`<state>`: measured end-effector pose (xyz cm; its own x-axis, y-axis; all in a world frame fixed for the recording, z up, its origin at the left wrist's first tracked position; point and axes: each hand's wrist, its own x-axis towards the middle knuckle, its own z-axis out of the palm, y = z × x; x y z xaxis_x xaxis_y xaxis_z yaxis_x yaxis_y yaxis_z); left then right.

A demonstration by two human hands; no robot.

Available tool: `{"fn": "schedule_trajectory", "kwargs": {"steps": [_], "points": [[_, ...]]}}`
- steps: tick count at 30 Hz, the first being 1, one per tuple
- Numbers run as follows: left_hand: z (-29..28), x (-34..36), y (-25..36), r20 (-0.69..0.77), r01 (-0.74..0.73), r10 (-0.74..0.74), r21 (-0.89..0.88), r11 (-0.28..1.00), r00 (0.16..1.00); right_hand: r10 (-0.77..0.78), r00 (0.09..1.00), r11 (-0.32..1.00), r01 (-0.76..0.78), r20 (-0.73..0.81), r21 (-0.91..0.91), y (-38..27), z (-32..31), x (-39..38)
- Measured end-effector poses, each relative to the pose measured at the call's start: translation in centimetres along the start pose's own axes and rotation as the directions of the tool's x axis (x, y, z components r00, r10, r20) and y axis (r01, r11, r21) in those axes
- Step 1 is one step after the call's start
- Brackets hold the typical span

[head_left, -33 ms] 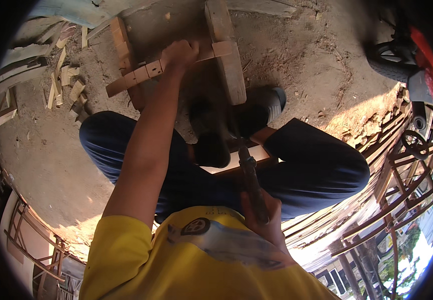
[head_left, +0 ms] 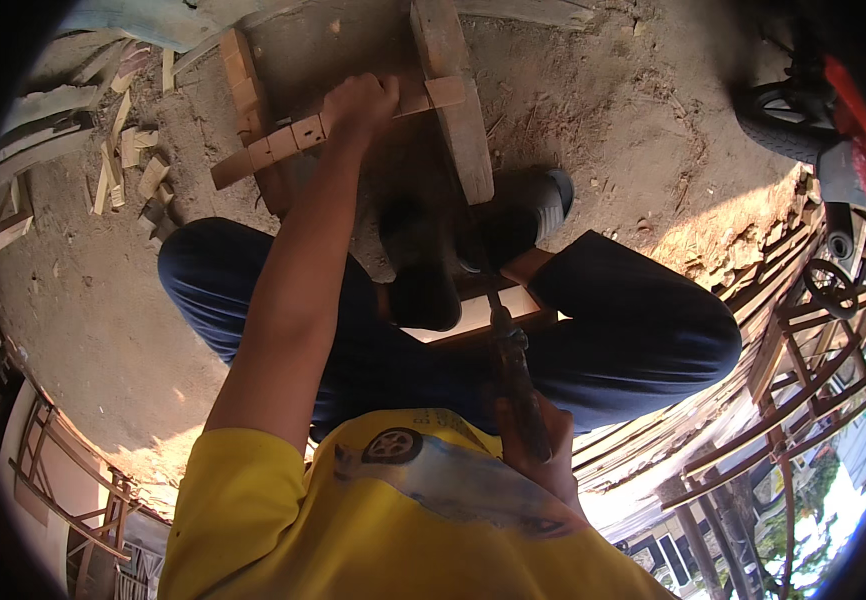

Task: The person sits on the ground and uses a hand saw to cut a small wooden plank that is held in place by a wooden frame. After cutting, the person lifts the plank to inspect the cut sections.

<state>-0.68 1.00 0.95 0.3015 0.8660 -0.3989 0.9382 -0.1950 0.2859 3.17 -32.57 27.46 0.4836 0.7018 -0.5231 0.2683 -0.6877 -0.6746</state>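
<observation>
My left hand (head_left: 361, 106) is closed over a narrow wooden strip (head_left: 284, 143), pressing it down. Dark dots and cross lines mark the strip, which lies slanted across two wooden beams; the right beam (head_left: 465, 145) is thick and grey, the left beam (head_left: 240, 88) lighter brown. Low by my right thigh, my right hand (head_left: 556, 440) wraps round the dark handle of a long hand tool (head_left: 517, 375). A collar and a thin dark shaft or blade point away from me. The tool's far end is lost in shadow near my shoes (head_left: 531, 212), so its kind is unclear.
Wood offcuts (head_left: 136, 148) litter the dirt floor at the left. A wheel with a tyre (head_left: 783, 120) stands at the far right. Stacked planks (head_left: 753, 260) and a wooden frame (head_left: 803, 400) are on the right. A pale wooden piece (head_left: 483, 312) lies beneath my legs.
My right hand has drawn the tool slightly back toward me and to the right. My left hand and the wooden strip stay in place.
</observation>
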Motion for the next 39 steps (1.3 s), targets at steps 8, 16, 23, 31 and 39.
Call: {"fn": "schedule_trajectory", "kwargs": {"steps": [8, 16, 23, 31, 39], "points": [[-0.2, -0.5, 0.2, -0.049, 0.018, -0.018, 0.002, 1.0, 0.999, 0.087, 0.994, 0.981, -0.097, 0.064, 0.17, 0.5, 0.7, 5.9], [-0.3, -0.3, 0.6, 0.045, 0.029, -0.029, 0.016, 0.999, 0.999, 0.185, 0.98, 0.977, -0.191, 0.065, 0.091, 0.4, -0.6, 2.5], [-0.5, -0.5, 0.8, 0.023, 0.029, -0.03, 0.022, 0.999, 0.999, 0.064, 0.997, 0.996, -0.061, -0.046, 0.068, 1.6, -1.3, -0.6], [-0.2, -0.8, 0.7, 0.031, 0.035, -0.035, 0.024, 0.999, 0.999, 0.174, 0.98, 0.956, -0.191, 0.097, 0.222, 0.3, -0.6, 1.4], [0.3, -0.1, 0.7, 0.036, 0.038, -0.039, 0.008, 0.999, 0.999, 0.103, 0.99, 0.976, -0.119, 0.098, 0.183, 1.9, -0.2, 3.0]]}}
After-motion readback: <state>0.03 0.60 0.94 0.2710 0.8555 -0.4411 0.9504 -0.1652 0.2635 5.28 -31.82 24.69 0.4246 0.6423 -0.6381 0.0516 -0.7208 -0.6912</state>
